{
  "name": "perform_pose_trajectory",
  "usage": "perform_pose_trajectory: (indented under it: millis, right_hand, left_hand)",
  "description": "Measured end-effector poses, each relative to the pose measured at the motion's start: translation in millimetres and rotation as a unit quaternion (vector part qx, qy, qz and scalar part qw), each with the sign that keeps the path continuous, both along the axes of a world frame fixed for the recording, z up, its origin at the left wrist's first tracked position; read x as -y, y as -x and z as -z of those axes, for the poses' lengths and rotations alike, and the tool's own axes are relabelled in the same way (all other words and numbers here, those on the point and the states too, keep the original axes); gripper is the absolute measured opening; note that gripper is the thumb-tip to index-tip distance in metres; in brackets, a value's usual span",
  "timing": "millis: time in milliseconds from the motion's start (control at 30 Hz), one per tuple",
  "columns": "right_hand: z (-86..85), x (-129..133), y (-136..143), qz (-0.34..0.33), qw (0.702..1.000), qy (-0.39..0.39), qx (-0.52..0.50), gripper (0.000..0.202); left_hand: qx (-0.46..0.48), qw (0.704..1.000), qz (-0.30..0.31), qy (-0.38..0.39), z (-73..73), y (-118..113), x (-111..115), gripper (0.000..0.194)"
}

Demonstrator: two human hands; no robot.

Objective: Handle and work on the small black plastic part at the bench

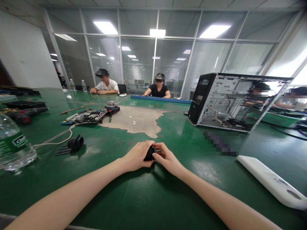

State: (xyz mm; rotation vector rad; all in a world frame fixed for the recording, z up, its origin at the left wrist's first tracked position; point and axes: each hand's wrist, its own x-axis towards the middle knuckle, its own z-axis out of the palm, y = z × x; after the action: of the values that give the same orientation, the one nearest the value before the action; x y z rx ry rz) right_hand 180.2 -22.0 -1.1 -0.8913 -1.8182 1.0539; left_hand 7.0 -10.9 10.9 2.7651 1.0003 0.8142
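Both of my hands meet over the middle of the green table, around a small black plastic part [149, 154] whose exact kind I cannot make out. My left hand [137, 156] wraps over it from the left, thumb low and fingers across the top. From the right, my right hand [168, 158] pinches its near side with curled fingers and thumb. Much of the part is hidden behind the fingers. To the left lies a black bracket-like piece [72, 145] with flat prongs and a round end.
An open computer case [223, 102] stands at right, near a long white device [268, 179]. At left are a water bottle [14, 143], a power drill [28, 113], a circuit board [86, 116] and a fan cooler [111, 107]. Several people sit around the table [134, 198].
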Motion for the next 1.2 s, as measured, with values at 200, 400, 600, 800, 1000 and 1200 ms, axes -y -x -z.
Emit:
perform_pose_trajectory:
  millis: [200, 400, 600, 800, 1000, 1200]
  right_hand:
    - [-3.6, 3.3, -1.1, -0.002, 0.999, -0.031, -0.010, 0.019]
    - [0.1, -0.5, -0.1, 0.008, 1.000, -0.011, -0.009, 0.023]
    - [-1.0, -0.6, 0.2, -0.006, 1.000, 0.007, -0.006, 0.024]
    - [-4.1, 3.6, -0.7, 0.003, 0.999, -0.041, -0.006, 0.018]
    - [-1.2, 0.8, 0.0, 0.013, 1.000, -0.022, -0.002, 0.022]
    - [-2.2, 1.3, -0.1, -0.003, 1.000, 0.005, -0.003, 0.024]
  left_hand:
    - [-0.008, 1.000, -0.003, -0.005, 1.1, 0.6, -0.7, 0.060]
    - [-0.001, 1.000, -0.003, -0.004, 1.0, -0.2, -0.5, 0.059]
    - [-0.004, 1.000, -0.002, -0.005, 1.6, 0.4, -1.0, 0.060]
    - [-0.015, 1.000, -0.005, -0.007, 3.0, 0.7, -2.0, 0.059]
    - [-0.007, 1.000, -0.005, -0.005, 1.9, 0.1, -1.4, 0.059]
    - [-0.006, 1.000, -0.003, -0.005, 1.2, 0.3, -0.7, 0.059]
